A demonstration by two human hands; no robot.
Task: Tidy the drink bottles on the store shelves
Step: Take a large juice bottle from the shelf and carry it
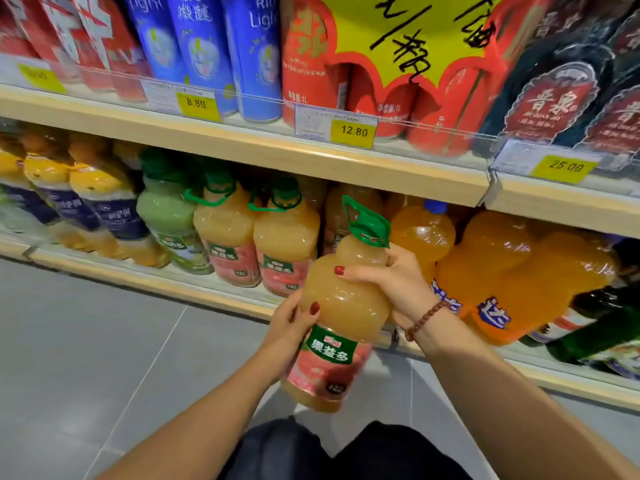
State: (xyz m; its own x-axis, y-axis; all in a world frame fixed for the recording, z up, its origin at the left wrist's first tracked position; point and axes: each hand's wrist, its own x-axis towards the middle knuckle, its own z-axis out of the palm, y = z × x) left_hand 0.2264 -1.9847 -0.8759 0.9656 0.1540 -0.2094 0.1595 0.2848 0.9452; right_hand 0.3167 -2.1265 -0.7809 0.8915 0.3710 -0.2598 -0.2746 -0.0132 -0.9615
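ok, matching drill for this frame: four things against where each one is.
Things:
1. nearest juice bottle
2. blue cans
3. orange soda bottles
4. 12.80 price tag

Places:
A. front edge of the upper shelf
B. on the lower shelf, right side
C. off the shelf, gripped by the left hand and right hand
D. on the upper shelf, left of the red packs

Pairs: 1-C, 2-D, 3-B, 4-A

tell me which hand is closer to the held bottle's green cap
Right. The right hand grips the juice bottle at its neck, just under the green cap; the left hand holds it lower down, by the label.
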